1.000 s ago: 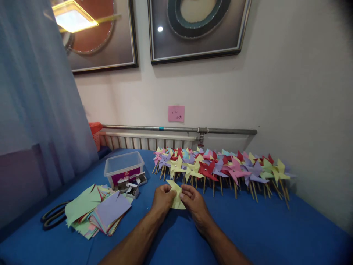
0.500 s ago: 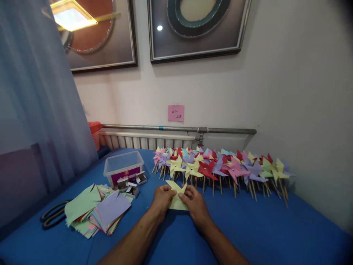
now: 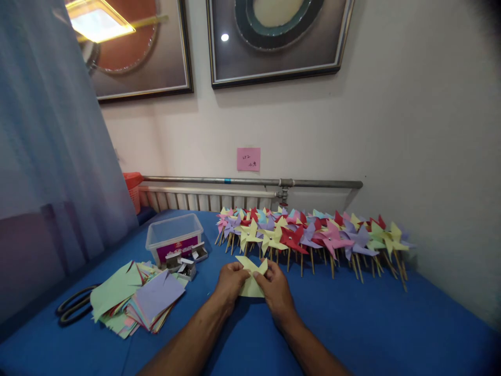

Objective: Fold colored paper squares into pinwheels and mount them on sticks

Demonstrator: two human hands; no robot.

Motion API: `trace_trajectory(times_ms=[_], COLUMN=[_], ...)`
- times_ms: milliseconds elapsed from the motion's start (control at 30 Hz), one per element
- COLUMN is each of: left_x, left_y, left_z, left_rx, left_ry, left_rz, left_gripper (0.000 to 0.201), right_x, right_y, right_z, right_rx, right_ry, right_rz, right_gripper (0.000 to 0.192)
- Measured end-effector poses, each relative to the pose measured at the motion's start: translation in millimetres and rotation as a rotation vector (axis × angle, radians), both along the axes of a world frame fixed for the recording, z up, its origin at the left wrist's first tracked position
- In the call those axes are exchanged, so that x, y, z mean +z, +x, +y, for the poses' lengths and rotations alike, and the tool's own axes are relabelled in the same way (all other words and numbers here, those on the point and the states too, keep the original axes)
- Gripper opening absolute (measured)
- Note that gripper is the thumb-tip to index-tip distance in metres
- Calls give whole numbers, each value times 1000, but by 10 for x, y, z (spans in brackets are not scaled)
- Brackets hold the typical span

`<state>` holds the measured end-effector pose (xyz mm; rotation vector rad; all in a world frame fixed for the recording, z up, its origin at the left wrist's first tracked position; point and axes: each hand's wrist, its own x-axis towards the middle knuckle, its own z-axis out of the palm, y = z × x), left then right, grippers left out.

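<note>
Hands fold a yellow paper square over a blue table.

The blue table (image 3: 371, 324) carries a long row of paper pinwheels (image 3: 313, 237) by the wall, a stack of cut coloured papers (image 3: 136, 303) at the left and a clear plastic tub (image 3: 174, 237) behind it. Near the table's middle, the left hand (image 3: 230, 282) and right hand (image 3: 276, 290) pinch the yellow paper piece (image 3: 250, 274) between fingertips, held just above the cloth.
</note>
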<state>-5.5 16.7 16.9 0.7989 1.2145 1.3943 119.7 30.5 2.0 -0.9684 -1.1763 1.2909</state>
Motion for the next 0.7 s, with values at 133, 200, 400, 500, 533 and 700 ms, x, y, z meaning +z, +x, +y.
trace_trajectory(times_ms=[133, 200, 400, 500, 533, 700], left_x=[-14, -12, 9, 19, 21, 5], left_y=[-9, -10, -6, -13, -16, -29], left_z=[8, 9, -11, -28, -32, -10], left_rx=[-11, -14, -26, -45, -52, -51], left_ry=[1, 0, 24, 41, 42, 16], left_rz=[12, 16, -22, -36, -33, 67], left_gripper=[24, 25, 28, 30, 31, 33], right_x=[-25, -35, -86, -96, -90, -32], right_y=[-7, -14, -31, -29, -26, -3], right_z=[15, 23, 80, 92, 88, 50], right_rx=[-26, -43, -83, -89, -86, -57], right_ry=[20, 27, 21, 13, 14, 24], right_rz=[-35, -56, -64, -70, -67, -72], right_gripper=[59, 57, 51, 49, 48, 46])
